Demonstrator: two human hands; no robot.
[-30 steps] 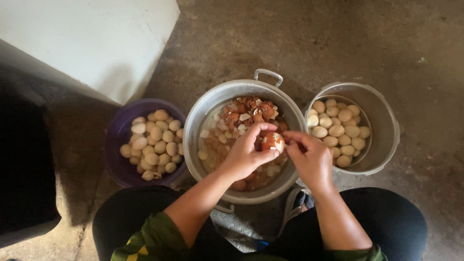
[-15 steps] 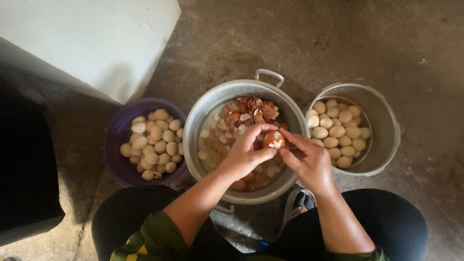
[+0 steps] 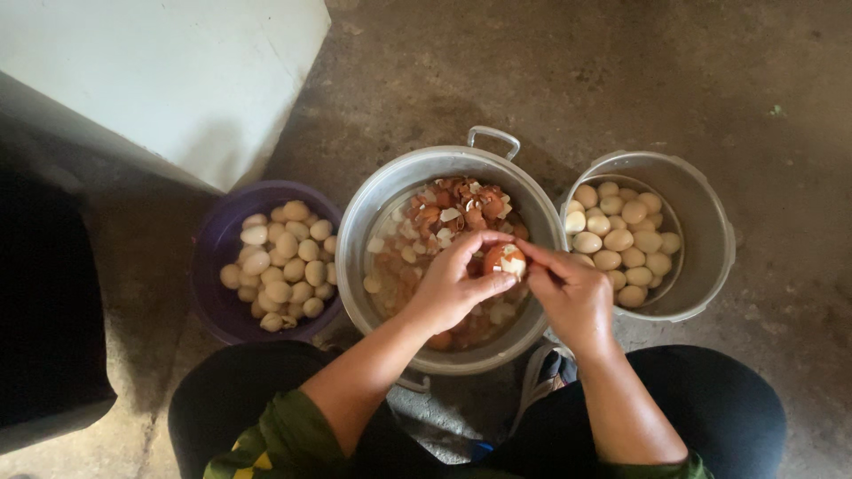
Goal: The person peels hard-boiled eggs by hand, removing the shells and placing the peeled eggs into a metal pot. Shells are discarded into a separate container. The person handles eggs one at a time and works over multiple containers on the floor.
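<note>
Both hands meet over a large metal pot (image 3: 373, 200) holding water and brown shell pieces. My left hand (image 3: 453, 288) grips a partly peeled brown egg (image 3: 504, 260) between thumb and fingers. My right hand (image 3: 568, 297) pinches at the egg's shell from the right. White flesh shows where the shell is off.
A purple bowl (image 3: 217, 244) of pale peeled eggs sits left of the pot. A grey bucket (image 3: 710, 222) with more pale eggs stands to the right. A white box (image 3: 160, 80) is at the upper left, a dark object (image 3: 44, 310) at the far left. The floor is rough concrete.
The hands stay over the pot with the egg between them; the fingers have shifted slightly around it as the shell is picked.
</note>
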